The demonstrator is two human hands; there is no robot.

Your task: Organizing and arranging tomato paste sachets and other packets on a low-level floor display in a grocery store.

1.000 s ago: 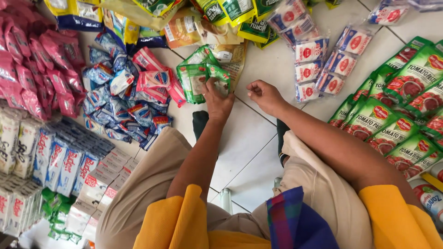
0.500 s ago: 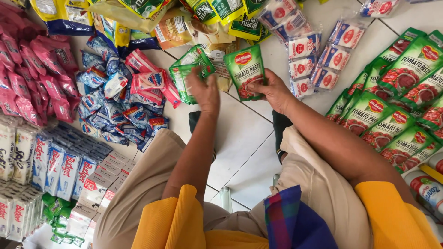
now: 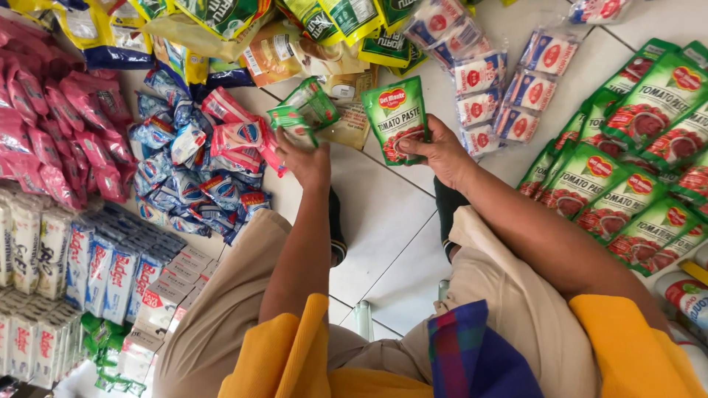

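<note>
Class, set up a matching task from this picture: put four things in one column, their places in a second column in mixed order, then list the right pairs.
Things:
1. right hand
2. left hand
3. pink sachets
4. row of green pouches

Places:
A. far right on the floor
B. holds one green pouch
C. far left in a pile
D. grips small green packets

Pairs: 1-B, 2-D, 3-C, 4-A

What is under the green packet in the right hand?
Under the green sauce packet in the right hand lies white tiled floor, with a beige packet beside it. The packet itself covers whatever lies straight beneath it.
</note>
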